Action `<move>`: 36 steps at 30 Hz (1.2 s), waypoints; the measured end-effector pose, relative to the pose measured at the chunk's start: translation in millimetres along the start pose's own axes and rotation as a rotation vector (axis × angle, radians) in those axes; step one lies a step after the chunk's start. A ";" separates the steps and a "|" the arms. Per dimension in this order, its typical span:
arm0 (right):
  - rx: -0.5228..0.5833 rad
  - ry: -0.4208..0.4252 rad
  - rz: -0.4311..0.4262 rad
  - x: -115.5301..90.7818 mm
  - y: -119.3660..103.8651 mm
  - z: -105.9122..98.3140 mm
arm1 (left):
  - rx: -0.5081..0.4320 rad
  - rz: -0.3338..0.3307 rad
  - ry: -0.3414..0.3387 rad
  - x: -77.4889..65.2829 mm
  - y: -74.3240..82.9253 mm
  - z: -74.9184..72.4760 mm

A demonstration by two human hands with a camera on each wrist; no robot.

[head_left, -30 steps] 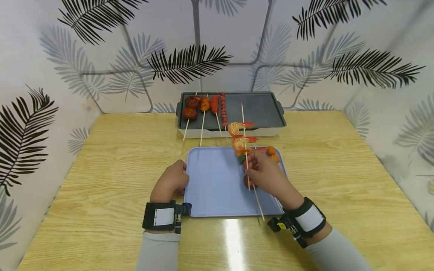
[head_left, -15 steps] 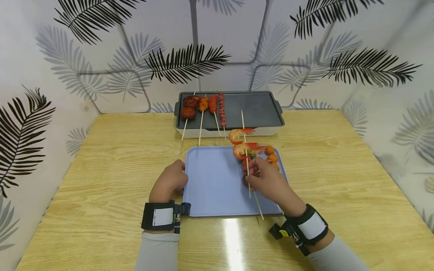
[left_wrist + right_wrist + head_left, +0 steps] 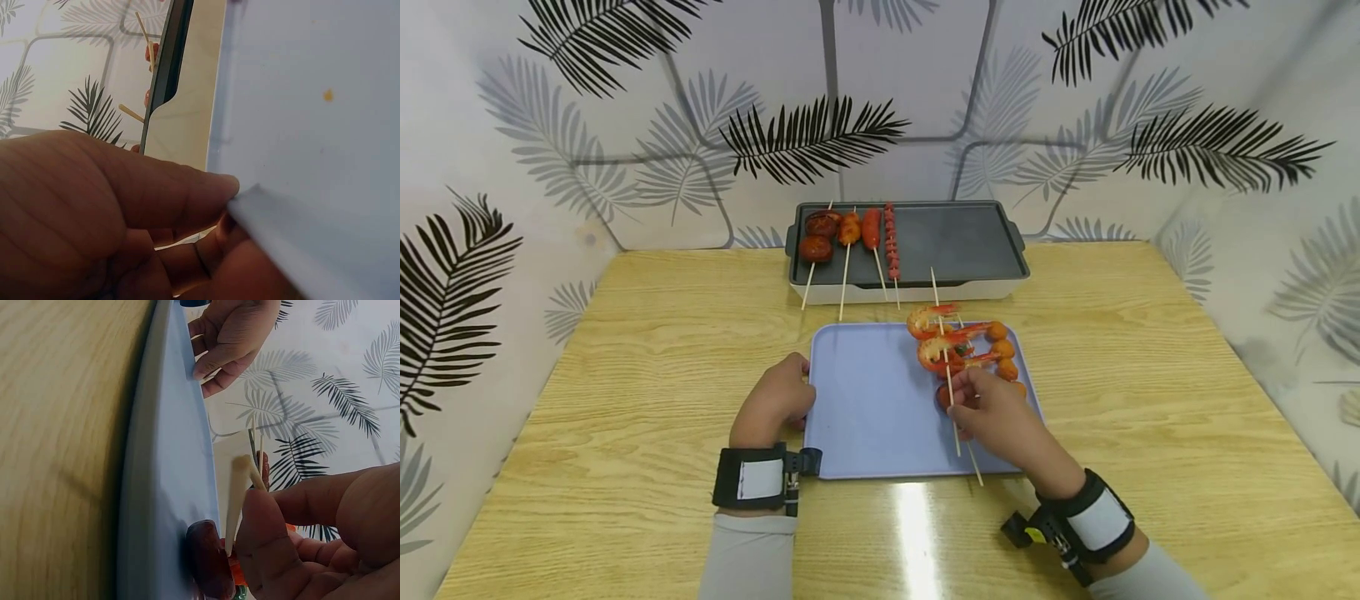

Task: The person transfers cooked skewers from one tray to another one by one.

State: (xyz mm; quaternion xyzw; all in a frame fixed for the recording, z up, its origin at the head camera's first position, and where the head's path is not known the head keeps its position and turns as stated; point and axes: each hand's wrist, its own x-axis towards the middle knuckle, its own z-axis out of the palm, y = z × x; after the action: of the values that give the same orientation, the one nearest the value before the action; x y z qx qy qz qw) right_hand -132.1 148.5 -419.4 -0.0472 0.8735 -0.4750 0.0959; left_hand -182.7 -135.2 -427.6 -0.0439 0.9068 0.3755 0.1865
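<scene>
My left hand grips the left rim of a pale blue tray; in the left wrist view the thumb lies on the rim with fingers beneath. Above the tray's right side, my right hand pinches the lower stick of a shrimp skewer, thumb against fingers. Orange-red shrimps are threaded on it, its tip pointing towards the griddle. Under that hand lies another skewer, whose dark red-brown piece shows in the right wrist view. Orange balls line the tray's right edge, partly hidden.
Behind the tray stands a dark griddle on a white base. On its left half lie several skewers, among them round brown pieces, a red sausage and a thin red skewer. A leaf-patterned wall rises behind the wooden table.
My right hand has drawn the shrimp skewer back towards me, so its tip has left the griddle's surface and the shrimps are over the tray. The left hand stays on the rim.
</scene>
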 end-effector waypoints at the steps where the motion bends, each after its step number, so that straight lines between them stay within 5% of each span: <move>1: 0.001 0.001 0.000 -0.7 0.4 0.4 | -0.004 0.000 0.003 -0.3 0.2 0.1; 36: -0.043 -0.027 -0.029 -8.1 -1.0 5.0 | 0.010 -0.005 0.003 2.0 -0.4 0.7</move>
State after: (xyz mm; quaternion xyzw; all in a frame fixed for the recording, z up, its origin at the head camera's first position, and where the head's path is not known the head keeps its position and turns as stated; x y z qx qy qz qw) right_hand -123.2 145.3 -420.2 -0.0685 0.8813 -0.4568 0.0997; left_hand -184.3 -134.9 -429.0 -0.0456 0.9087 0.3707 0.1863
